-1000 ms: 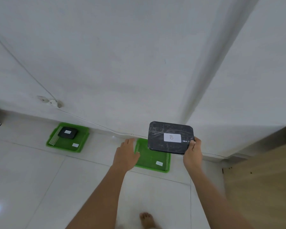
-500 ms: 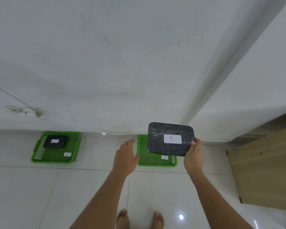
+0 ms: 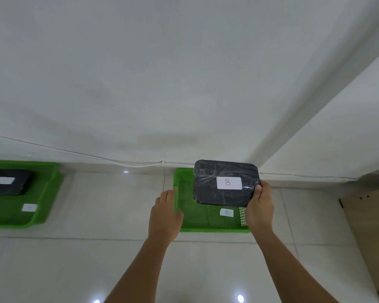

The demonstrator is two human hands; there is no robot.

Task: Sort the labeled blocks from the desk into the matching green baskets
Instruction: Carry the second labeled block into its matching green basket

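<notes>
1. block [image 3: 225,182] marked b is held at its right edge by the right hand [image 3: 259,207], above the b basket [image 3: 206,228].
2. left hand [image 3: 165,215] is open, empty, at the basket's left rim.
3. block judged stiff, light, film-wrapped and slippery; best gripped at an edge.

The dark rectangular block [image 3: 224,182] is wrapped in a glossy, wrinkled clear film that catches the light, with a matt white paper label [image 3: 229,183] marked B on its face. The green basket [image 3: 206,217] on the floor by the wall is perforated plastic with a dull sheen, as is the second green plastic basket [image 3: 46,193] toward the left edge. The pale floor tiles [image 3: 96,265] are smooth and glossy with lamp reflections, the white wall [image 3: 162,73] is matt, and the panel [image 3: 372,226] at the right edge looks like matt light wood.
</notes>
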